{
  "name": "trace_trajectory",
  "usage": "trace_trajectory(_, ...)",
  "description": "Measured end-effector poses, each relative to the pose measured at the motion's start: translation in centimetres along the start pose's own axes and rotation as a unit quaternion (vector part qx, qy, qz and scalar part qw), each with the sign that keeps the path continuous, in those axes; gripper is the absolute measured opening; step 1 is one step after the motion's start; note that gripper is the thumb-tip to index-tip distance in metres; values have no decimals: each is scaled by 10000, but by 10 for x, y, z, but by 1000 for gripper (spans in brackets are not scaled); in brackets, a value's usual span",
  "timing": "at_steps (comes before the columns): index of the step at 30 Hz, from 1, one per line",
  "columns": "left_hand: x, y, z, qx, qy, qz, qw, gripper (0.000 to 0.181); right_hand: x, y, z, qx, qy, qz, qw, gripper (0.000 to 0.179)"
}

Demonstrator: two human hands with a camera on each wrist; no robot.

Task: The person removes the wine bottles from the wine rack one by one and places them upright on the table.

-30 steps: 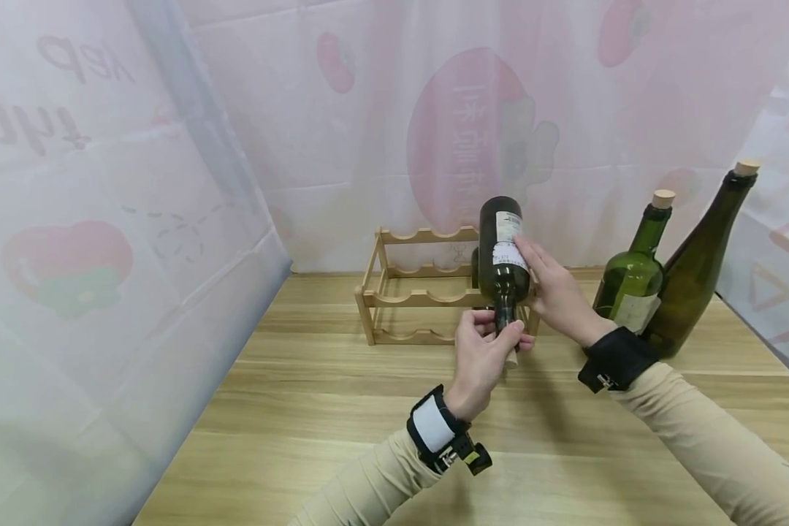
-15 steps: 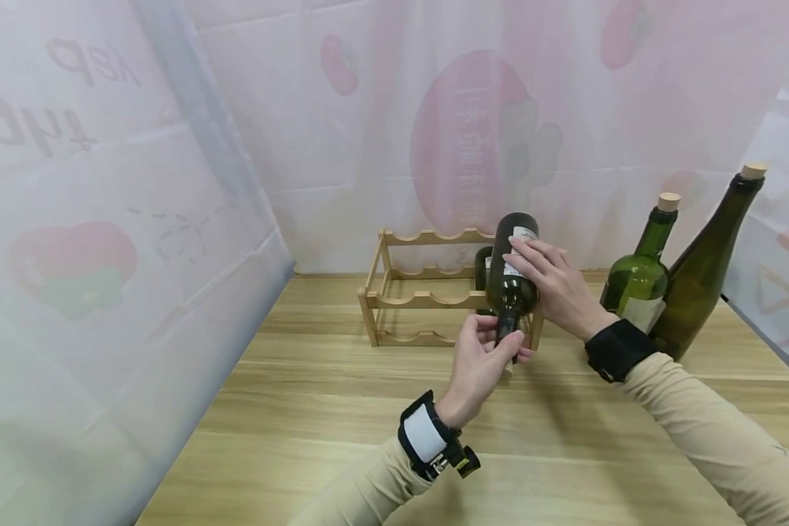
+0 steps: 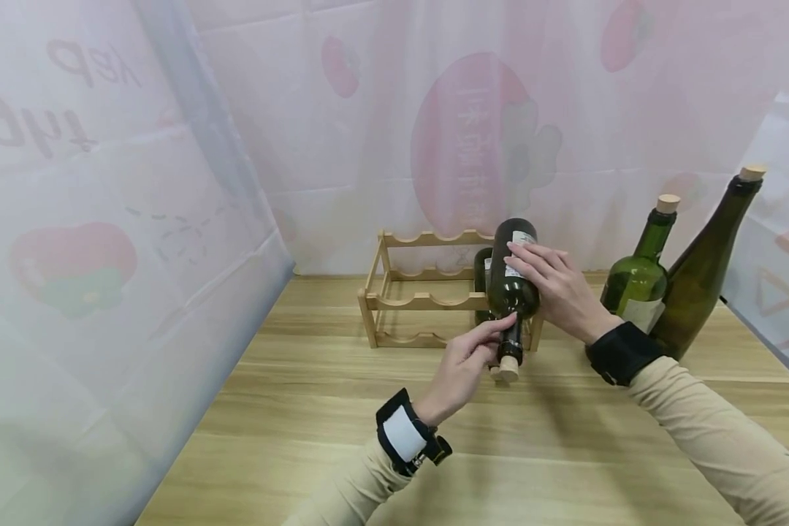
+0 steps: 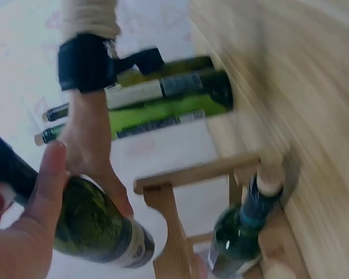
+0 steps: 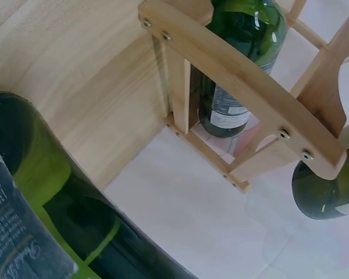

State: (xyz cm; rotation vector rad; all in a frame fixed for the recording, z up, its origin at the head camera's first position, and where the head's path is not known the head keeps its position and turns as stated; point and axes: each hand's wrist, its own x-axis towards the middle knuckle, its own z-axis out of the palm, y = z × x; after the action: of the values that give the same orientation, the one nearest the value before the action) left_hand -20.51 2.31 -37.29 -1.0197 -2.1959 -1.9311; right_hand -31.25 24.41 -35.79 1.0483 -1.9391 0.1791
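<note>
A dark green wine bottle (image 3: 513, 288) lies with its corked neck toward me at the right end of the wooden rack's (image 3: 427, 300) upper tier. My right hand (image 3: 561, 291) holds its body, fingers over the label; the thumb is hidden. My left hand (image 3: 456, 372) touches the neck from the left with an extended index finger; its other fingers are partly hidden. Below, a second green bottle (image 4: 235, 238) lies in the lower tier, its cork pointing forward. In the right wrist view, the upper bottle (image 5: 326, 189) shows beside the rack's end.
Two corked bottles, a green one (image 3: 636, 281) and a taller olive one (image 3: 703, 270), stand right of the rack, close to my right wrist. The rack stands on a wood-grain table (image 3: 315, 394). Printed curtains (image 3: 342, 146) hang behind and at both sides.
The upper bottle has come down and slightly right, onto the rack. My left hand has loosened from the neck and drawn back left, uncovering the cork. My right hand's fingers have spread further over the body.
</note>
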Motion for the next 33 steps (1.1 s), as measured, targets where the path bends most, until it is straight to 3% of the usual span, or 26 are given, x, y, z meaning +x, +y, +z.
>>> trace_trajectory(4, 1, -5, -2, 867, -36, 677, 9939, 65, 2, 0, -2, 38, -15, 9, 10000, 84)
trace_trajectory(9, 1, -6, 1, 1619, 256, 1311, 9777, 61, 2, -1, -5, 10, -50, 53, 10000, 85)
trace_trajectory(15, 2, -5, 4, 1591, 477, 1623, 9727, 63, 3, -4, -7, 49, 30, 118, 9999, 88)
trace_trajectory(21, 5, -3, 2, 1699, 649, 2052, 9617, 57, 7, -6, -13, 197, 84, 207, 9996, 91)
trace_trajectory(33, 13, 10, -5, 1523, 987, 2194, 9586, 48, 10, -10, -26, 235, 70, 352, 9991, 99)
